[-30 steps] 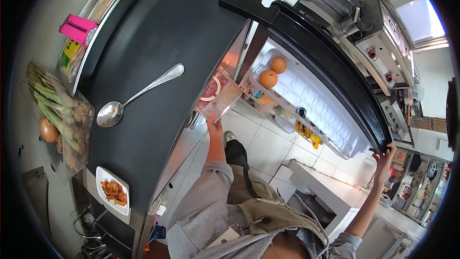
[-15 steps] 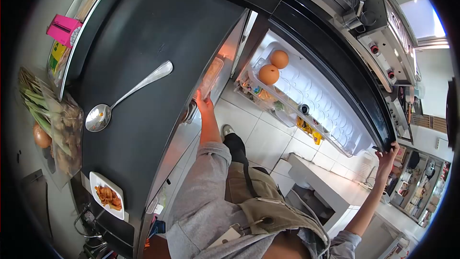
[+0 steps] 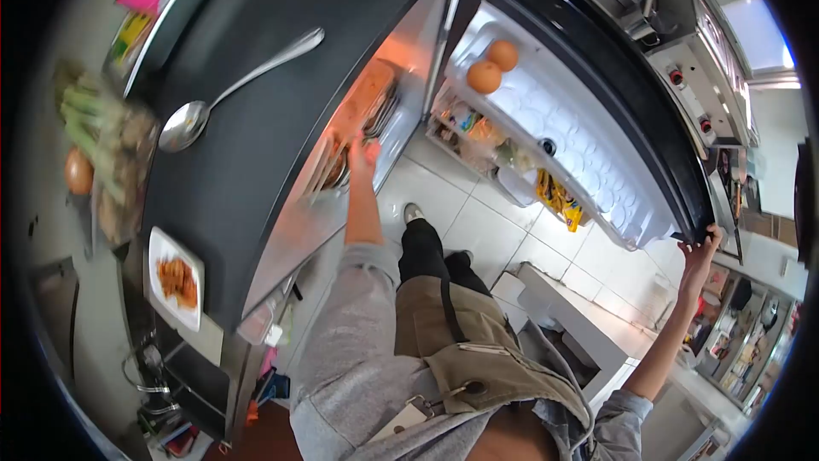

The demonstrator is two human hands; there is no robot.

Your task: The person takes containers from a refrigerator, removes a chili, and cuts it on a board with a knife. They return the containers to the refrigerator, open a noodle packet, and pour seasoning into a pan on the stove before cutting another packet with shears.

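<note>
Inside the lit compartment of an open refrigerator, my left hand (image 3: 364, 154) reaches in beside stacked dishes (image 3: 334, 168). Its fingers are blurred in the reddish light. A clear plastic container (image 3: 367, 94) sits just beyond it on the shelf. At the far right, my right hand (image 3: 701, 249) is closed around the lower edge of the black refrigerator door (image 3: 614, 73). The door stands wide open, and its inner rack holds two brown eggs (image 3: 484, 76) beside rows of round hollows. Packets (image 3: 559, 198) fill the bin below.
On the black top surface (image 3: 256, 120) lie a large metal spoon (image 3: 184, 125) and a white dish (image 3: 194, 314) of reddish-brown food. A bag of vegetables (image 3: 124, 150) is at the far left. A low white ledge (image 3: 589, 316) rises from the tiled floor (image 3: 444, 173).
My left hand has moved from the container's side to the stacked dishes. The view has shifted, showing more of the lit compartment. My right hand still holds the door.
</note>
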